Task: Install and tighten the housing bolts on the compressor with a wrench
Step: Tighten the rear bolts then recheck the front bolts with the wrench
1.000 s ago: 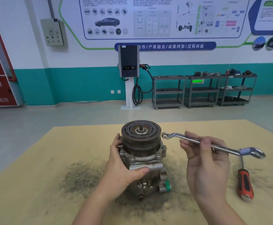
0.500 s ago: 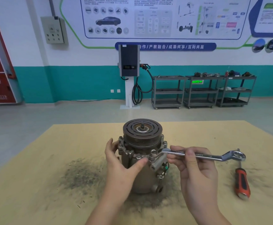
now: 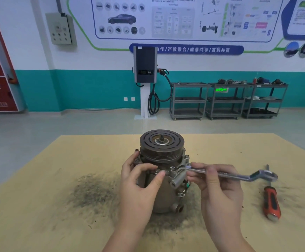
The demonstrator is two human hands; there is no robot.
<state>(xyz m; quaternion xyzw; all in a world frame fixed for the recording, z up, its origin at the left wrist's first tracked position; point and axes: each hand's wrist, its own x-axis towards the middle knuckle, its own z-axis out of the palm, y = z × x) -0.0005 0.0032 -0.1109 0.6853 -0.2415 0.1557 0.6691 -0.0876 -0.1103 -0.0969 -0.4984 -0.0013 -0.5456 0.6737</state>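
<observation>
A metal compressor (image 3: 163, 193) stands upright in the middle of the table, its dark grooved pulley (image 3: 161, 144) on top. Bolt heads ring the housing flange below the pulley. My left hand (image 3: 139, 188) grips the compressor's left side, thumb lying along the flange front. My right hand (image 3: 215, 186) holds a silver ring wrench (image 3: 238, 176) by its shaft. The wrench lies nearly level, its left end at a front flange bolt (image 3: 172, 168). Its other ring end sticks out to the right.
A red-and-black screwdriver (image 3: 271, 200) lies on the tan table (image 3: 39, 206) to the right of my right hand. Dark metal filings are smeared around the compressor's base. Beyond the table are a charging post (image 3: 145, 79) and grey shelf carts (image 3: 226, 100).
The wrench came down from mid-air to the flange, its left end now at a front bolt. My left hand turned the compressor upright and keeps holding its side.
</observation>
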